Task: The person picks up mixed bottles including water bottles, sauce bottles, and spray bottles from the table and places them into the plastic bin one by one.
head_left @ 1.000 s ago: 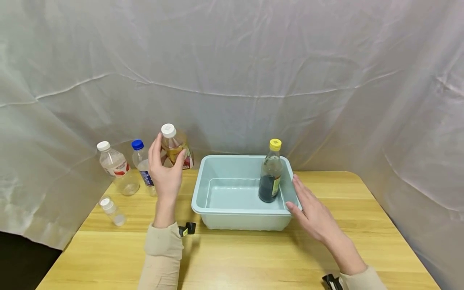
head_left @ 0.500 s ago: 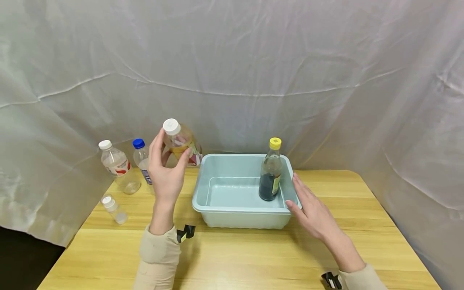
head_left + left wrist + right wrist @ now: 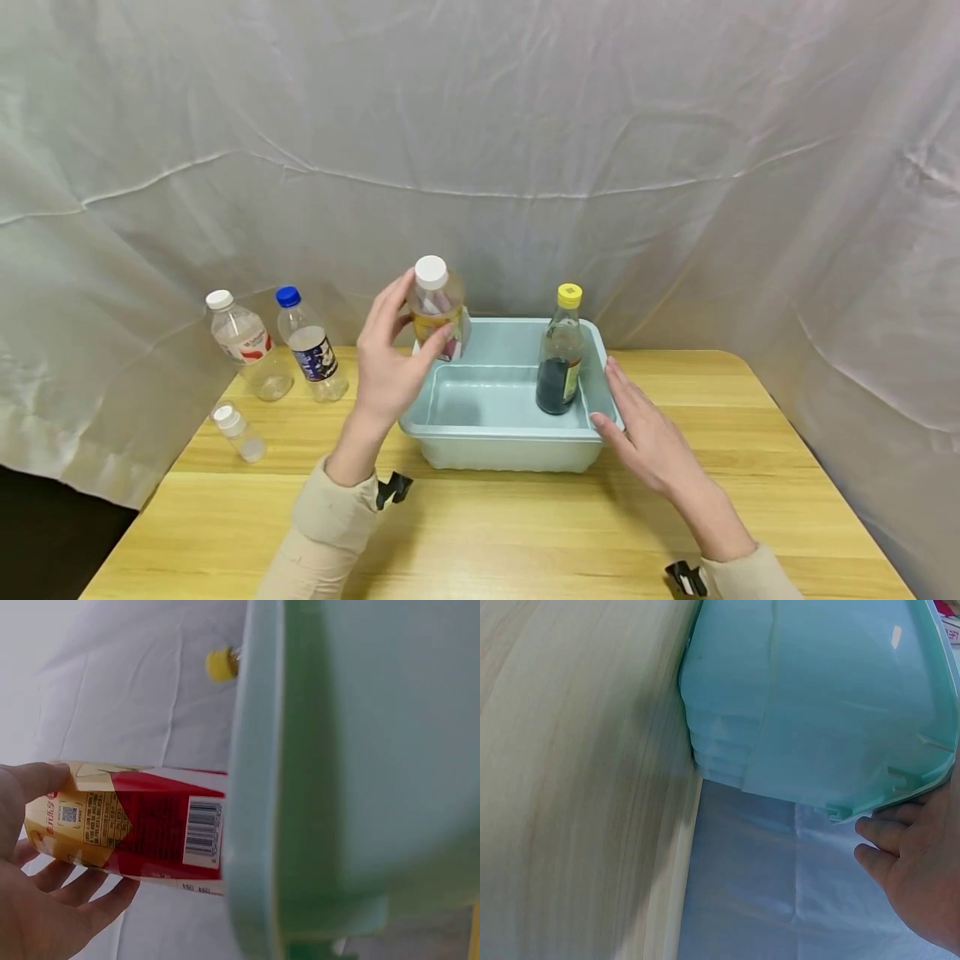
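Curled round the white-capped bottle near its shoulder, my left grip holds it over the left end of the pale blue bin. Its clear plastic looks light and apt to dent, the glossy red-and-gold label perhaps slick, so gentle shoulder pressure should do. My right grip, straight-fingered, rests against the smooth, stiff-looking rim.

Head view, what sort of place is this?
Probably a makeshift recording booth: a grey curtain hangs behind and beside the wooden table, and a small black device sits by the left sleeve.
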Available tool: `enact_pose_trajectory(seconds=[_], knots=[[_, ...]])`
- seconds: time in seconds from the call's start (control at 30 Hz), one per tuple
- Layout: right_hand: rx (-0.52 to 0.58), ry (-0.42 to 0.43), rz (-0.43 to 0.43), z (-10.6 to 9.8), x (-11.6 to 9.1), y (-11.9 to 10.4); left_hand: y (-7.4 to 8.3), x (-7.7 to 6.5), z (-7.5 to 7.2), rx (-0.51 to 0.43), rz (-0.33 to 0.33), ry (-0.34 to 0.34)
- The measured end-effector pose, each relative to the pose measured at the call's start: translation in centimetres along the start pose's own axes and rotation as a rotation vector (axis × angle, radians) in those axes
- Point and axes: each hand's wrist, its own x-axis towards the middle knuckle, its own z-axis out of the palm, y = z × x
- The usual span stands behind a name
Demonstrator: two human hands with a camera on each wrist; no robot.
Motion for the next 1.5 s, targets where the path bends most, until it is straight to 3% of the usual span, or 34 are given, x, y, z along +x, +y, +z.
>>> enact_pose_trajectory(seconds=[0.17,0.47,0.67,0.9,1.1,1.5], knots=[[0.003,-0.002,0.002,0.0,-0.1,0.0,0.0,-0.4,1.1,-0.019,-0.008,-0.111],[0.001,0.006,-0.006,0.0,-0.1,0.0,0.3,-0.4,2.8,-0.087,-0.155,-0.323],[0.005,-0.001,-0.001,0.1,-0.1,0.1,-0.4,-0.5,3.5,-0.071,-0.182,-0.446],[0.008,-0.007,-0.001,0.0,0.0,0.1,-1.7,-0.3,3.9,-0.003,-0.160,-0.545],[0.011,-0.008,0.004,0.0,0.0,0.1,-2.6,-0.1,4.3,0.105,-0.217,-0.639],[0.013,-0.013,0.003,-0.1,0.0,0.1,-4.0,0.6,5.2,0.143,-0.368,-0.709]])
